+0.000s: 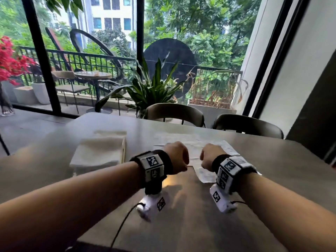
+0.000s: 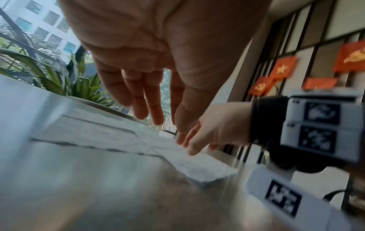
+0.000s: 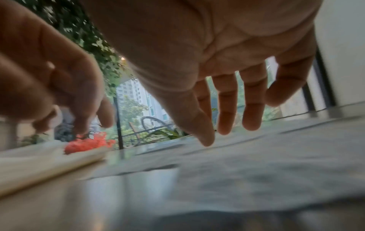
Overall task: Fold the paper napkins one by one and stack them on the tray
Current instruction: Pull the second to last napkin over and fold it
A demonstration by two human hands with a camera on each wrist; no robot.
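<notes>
Several unfolded white paper napkins [image 1: 192,142] lie flat and overlapping on the grey table, just past both hands. My left hand [image 1: 175,157] hovers over their left part with its fingers [image 2: 150,101] straight and holding nothing. My right hand [image 1: 211,156] is close beside it, fingers [image 3: 227,109] spread and pointing down at a napkin [image 3: 256,164]; its fingertips [image 2: 189,145] are at the paper's surface. To the left a wooden tray [image 1: 124,150] carries a stack of folded white napkins [image 1: 98,151].
Two dark chairs [image 1: 174,113] [image 1: 247,125] stand at the table's far edge, with a potted plant [image 1: 151,88] and glass wall behind. A cable [image 1: 123,224] runs from my left wrist toward the near table edge [image 1: 163,248].
</notes>
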